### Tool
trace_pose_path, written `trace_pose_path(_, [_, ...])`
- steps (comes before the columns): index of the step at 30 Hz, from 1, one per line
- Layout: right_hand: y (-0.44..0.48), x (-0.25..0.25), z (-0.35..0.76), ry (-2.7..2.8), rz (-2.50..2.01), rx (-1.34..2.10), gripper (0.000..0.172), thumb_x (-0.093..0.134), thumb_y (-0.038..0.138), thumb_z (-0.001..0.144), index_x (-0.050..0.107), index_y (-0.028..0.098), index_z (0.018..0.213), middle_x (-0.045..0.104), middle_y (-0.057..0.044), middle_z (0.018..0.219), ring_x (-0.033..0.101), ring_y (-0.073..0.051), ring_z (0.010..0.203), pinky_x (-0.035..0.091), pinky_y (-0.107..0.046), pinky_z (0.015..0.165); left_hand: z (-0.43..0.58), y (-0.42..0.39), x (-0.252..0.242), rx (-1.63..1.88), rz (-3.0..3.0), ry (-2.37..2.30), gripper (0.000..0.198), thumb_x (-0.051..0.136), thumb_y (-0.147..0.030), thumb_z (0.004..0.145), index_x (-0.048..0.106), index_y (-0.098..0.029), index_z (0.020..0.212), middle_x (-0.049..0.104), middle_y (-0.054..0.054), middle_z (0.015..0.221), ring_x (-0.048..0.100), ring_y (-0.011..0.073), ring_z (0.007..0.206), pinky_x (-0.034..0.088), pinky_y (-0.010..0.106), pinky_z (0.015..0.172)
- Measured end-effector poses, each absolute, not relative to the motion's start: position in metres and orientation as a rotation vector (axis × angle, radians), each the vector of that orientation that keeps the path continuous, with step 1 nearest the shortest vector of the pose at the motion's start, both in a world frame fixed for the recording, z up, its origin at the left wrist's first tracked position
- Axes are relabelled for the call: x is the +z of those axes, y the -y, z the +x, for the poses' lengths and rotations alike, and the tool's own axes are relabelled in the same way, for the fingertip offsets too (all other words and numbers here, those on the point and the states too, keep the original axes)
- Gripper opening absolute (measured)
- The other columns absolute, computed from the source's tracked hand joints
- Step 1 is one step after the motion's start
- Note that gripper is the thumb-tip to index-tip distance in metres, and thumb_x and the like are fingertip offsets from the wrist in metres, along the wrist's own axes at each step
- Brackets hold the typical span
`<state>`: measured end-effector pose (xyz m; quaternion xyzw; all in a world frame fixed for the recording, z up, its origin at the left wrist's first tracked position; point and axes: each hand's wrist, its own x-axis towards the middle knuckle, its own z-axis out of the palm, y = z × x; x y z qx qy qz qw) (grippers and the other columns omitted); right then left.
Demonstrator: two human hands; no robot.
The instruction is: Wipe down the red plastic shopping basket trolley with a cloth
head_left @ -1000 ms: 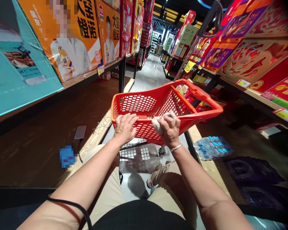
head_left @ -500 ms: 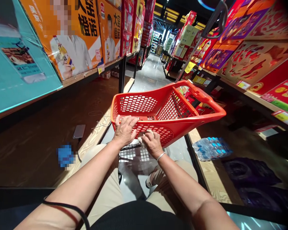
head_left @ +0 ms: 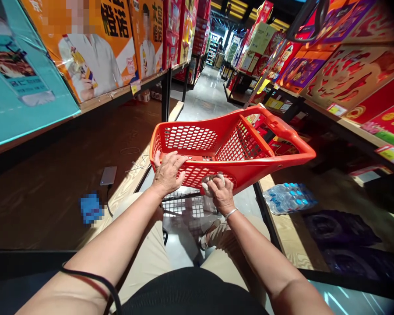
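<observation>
No sleeves were seen, and both forearms were left bare. A thin silver bangle (head_left: 231, 213) was worn at the wrist, just behind the right hand (head_left: 220, 192). Well back from the left hand (head_left: 167, 173), near the elbow, a black cord (head_left: 85, 276) and a narrow red band (head_left: 95, 290) were looped round the arm. Below the hands, beige trousers (head_left: 144, 258) and a black top (head_left: 190, 293) were worn. A pale tan shoe (head_left: 213, 236) was seen beneath the right hand.

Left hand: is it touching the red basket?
Touching. Head view: left hand lies spread on the near wall of the basket, fingertips over its rim; right hand holds a cloth against it.
</observation>
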<state>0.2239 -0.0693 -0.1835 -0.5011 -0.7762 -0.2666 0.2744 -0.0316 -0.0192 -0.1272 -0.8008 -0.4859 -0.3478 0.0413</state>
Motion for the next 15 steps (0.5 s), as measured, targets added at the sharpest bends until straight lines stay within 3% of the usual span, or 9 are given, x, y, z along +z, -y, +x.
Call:
trace_pose_path(5, [0.063,-0.1,0.245,1.818,-1.324,-0.764,0.026,0.068,0.029,0.091,0.071,0.031,0.117,0.061,-0.009,0.12,0.045,-0.031,0.125,0.039,-0.048,0.105,-0.039,0.018,-0.125,-1.053,-2.424,1.51,0.043,0.058,-0.027,0.088,0.061,-0.027,0.13,0.069,0.009,0.128,0.049,0.0312,0.138,0.003,0.064,0.124])
trace_pose_path(8, [0.058,-0.061,0.256,1.76,-1.477,-0.771,0.028,0.062,0.023,0.09,0.07,0.027,0.117,0.061,-0.011,0.122,0.047,-0.033,0.119,0.038,-0.053,0.102,-0.035,0.021,-0.119,-1.048,-2.409,1.544,0.041,0.058,-0.028,0.088,0.062,-0.025,0.129,0.069,0.01,0.126,0.049,0.0324,0.137,0.005,0.066,0.123])
trace_pose_path(12, [0.057,-0.061,0.226,1.969,-1.554,-0.64,0.029,0.06,0.017,0.087,0.067,0.026,0.113,0.065,-0.011,0.119,0.049,-0.032,0.114,0.038,-0.048,0.095,-0.009,0.023,-0.107,-1.056,-2.456,1.484,0.053,0.061,-0.031,0.087,0.056,-0.022,0.139,0.063,0.012,0.138,0.041,0.0364,0.143,0.004,0.067,0.123])
trace_pose_path(15, [0.055,-0.085,0.19,2.068,-1.466,-0.577,0.034,0.061,0.016,0.088,0.065,0.027,0.12,0.064,-0.011,0.125,0.047,-0.031,0.119,0.038,-0.045,0.094,0.011,0.02,-0.103,-0.98,-2.608,1.391,0.069,0.062,-0.023,0.079,0.049,-0.017,0.147,0.059,0.014,0.143,0.047,0.0343,0.138,0.011,0.061,0.125])
